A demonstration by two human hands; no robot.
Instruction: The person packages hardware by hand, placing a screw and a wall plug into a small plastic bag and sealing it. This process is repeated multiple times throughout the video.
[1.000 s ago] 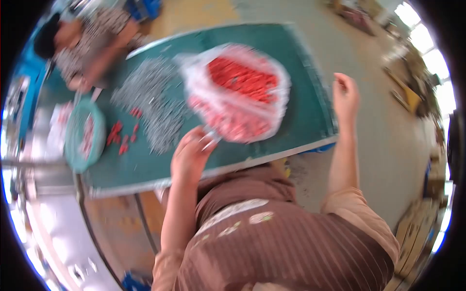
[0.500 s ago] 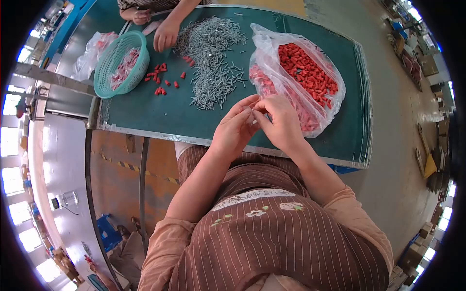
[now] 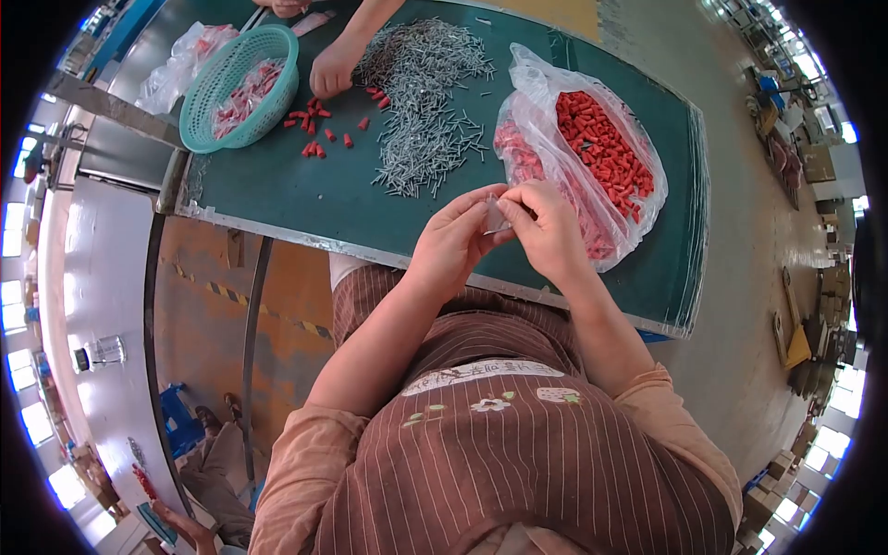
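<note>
Hands [image 3: 450, 242] both pinching sm. clear plastic pc [image 3: 497, 215] nr edge of green tbl [image 3: 287, 194]; grey flr [image 3: 735, 277], boxes [image 3: 818, 163] to R.

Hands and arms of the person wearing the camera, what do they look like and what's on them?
The left hand and right hand are bare, with no gloves. The forearms are uncovered too, with no watch or bracelet visible. Loose, creased peach-tan sleeves end around the elbows.
</note>
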